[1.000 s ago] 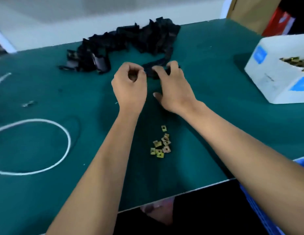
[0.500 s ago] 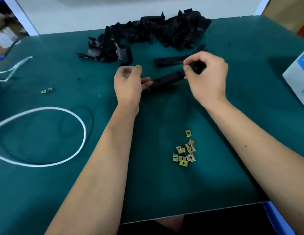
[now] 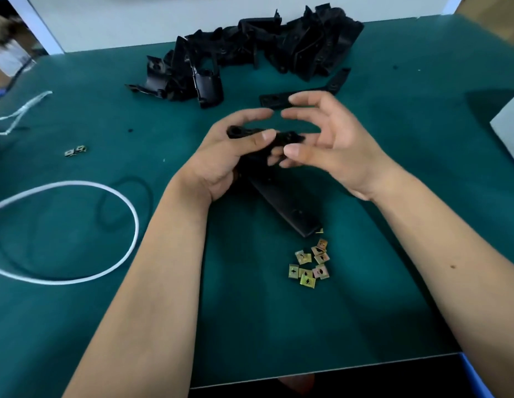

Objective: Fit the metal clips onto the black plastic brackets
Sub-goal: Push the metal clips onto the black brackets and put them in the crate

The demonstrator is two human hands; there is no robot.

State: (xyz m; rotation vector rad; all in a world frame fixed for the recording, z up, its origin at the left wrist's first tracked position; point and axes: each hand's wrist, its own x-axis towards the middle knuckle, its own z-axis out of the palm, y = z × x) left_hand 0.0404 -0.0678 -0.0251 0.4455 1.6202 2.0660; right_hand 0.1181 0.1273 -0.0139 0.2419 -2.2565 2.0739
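A long black plastic bracket (image 3: pixel 284 202) is held above the green table; its lower end points down toward a small heap of several brass-coloured metal clips (image 3: pixel 309 264). My left hand (image 3: pixel 230 156) grips the bracket's upper end, thumb over the top. My right hand (image 3: pixel 324 139) is at that same end with fingers spread and loosely bent; its fingertips touch the bracket. A large pile of black brackets (image 3: pixel 250 58) lies at the back of the table. One more single bracket (image 3: pixel 276 99) lies flat just beyond my hands.
A white cord loop (image 3: pixel 115 196) lies on the left of the green table (image 3: pixel 393 225). Two stray clips (image 3: pixel 75 150) sit at the far left. A white box corner (image 3: pixel 508 130) shows at the right edge. The table's front edge runs below my forearms.
The bracket has been lifted off the table and brought closer and turned; my left hand now grips its top end, while my right hand has opened from its pinch.
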